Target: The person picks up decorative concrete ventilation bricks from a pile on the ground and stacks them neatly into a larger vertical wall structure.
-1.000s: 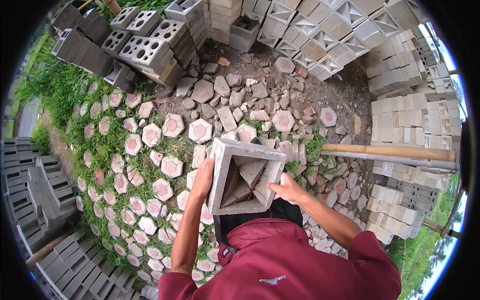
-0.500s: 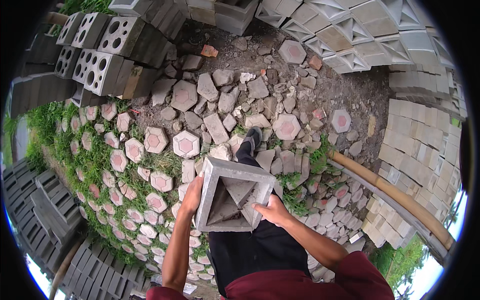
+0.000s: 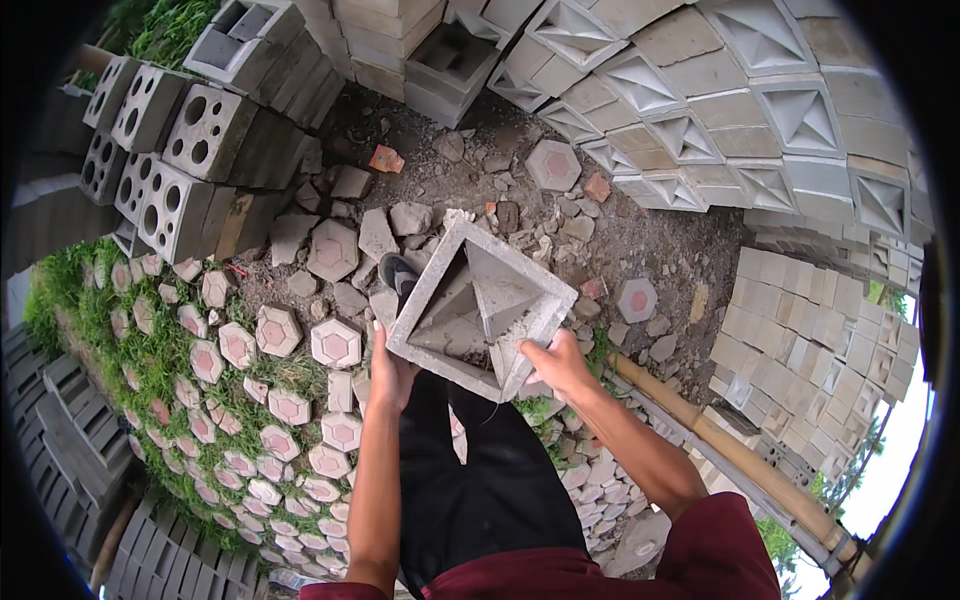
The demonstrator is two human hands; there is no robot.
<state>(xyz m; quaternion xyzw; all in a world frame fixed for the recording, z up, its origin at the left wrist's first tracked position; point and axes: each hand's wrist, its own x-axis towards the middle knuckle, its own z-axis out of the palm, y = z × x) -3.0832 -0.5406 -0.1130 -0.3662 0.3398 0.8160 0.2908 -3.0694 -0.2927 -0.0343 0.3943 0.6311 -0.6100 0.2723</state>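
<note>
Between my two hands is a square grey concrete ventilation block [image 3: 553,294] with a hollow, pyramid-like inside, tilted in front of my legs. My left hand [image 3: 392,368] presses flat against its left corner, palm to the outer side. On the lower right, my right hand [image 3: 558,364] grips the rim, thumb over the inner edge; its other fingers are hidden behind the block. Beneath it lies rubble, and my shoe [image 3: 398,271] shows just beyond its left edge.
Ventilation blocks [image 3: 640,85] are stacked far right, with a hollow block [image 3: 455,60] at the back. Blocks with round holes [image 3: 205,130] rise on the left. Hexagonal pavers [image 3: 336,343] and broken stones [image 3: 378,236] cover the uneven ground. A bamboo pole [image 3: 690,408] runs along the right.
The block has risen farther from my body and turned clockwise, both hands still on it. My foot has stepped forward and left, and the view has shifted toward the stacked blocks.
</note>
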